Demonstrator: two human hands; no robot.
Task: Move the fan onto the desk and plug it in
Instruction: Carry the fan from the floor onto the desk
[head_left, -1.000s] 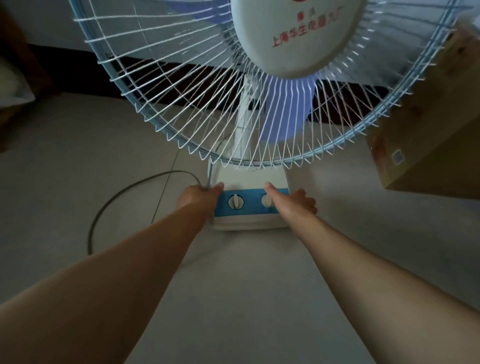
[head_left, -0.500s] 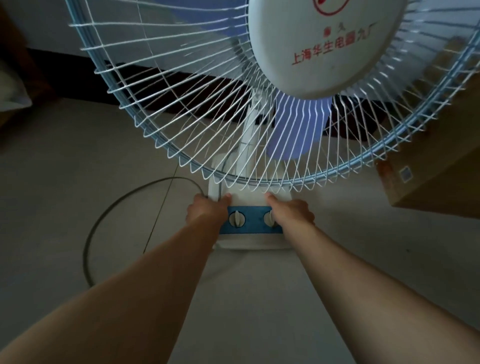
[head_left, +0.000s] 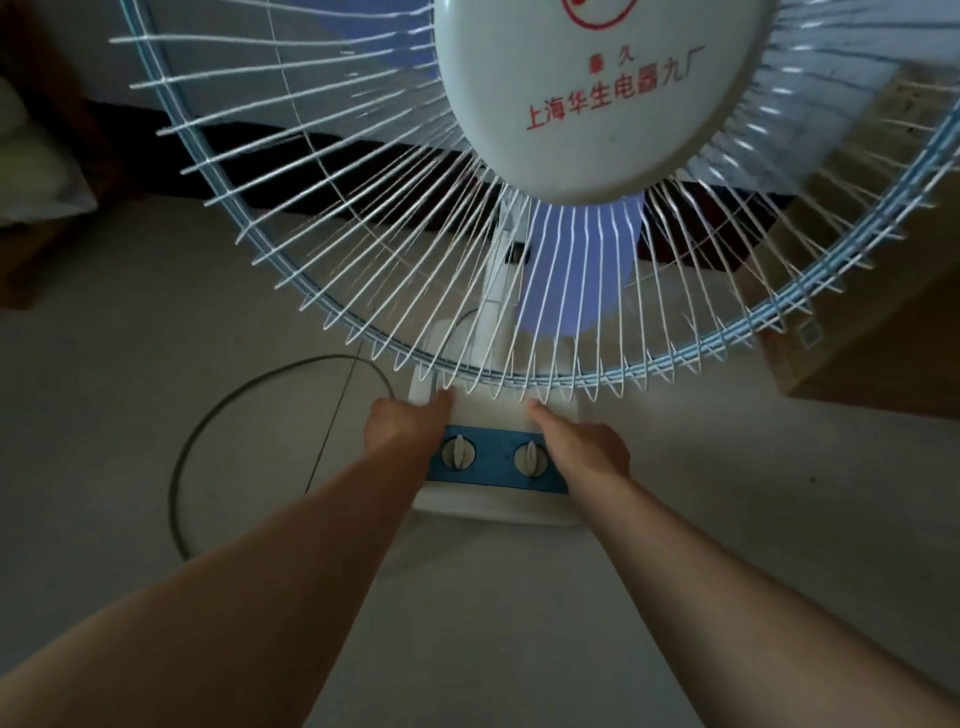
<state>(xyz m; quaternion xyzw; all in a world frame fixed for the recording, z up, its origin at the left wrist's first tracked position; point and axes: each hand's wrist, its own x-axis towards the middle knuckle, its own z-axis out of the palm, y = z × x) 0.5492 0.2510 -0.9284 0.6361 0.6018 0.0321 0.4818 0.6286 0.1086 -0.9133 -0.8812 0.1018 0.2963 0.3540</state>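
Note:
A white table fan with a wire cage and blue blades fills the upper view. Its white base carries a blue panel with two dials and is low at centre, above the grey floor. My left hand grips the base's left side, thumb on top. My right hand grips the right side, thumb laid over the top. The fan's dark cord loops across the floor to the left. The plug and the desk are not in view.
A cardboard box stands at the right, behind the cage. A dark skirting band runs along the far wall. A pale bundle lies at the far left edge.
The fan has come closer and sits larger in view, its hub lower in the frame. Both hands have shifted down with the base and keep their hold.

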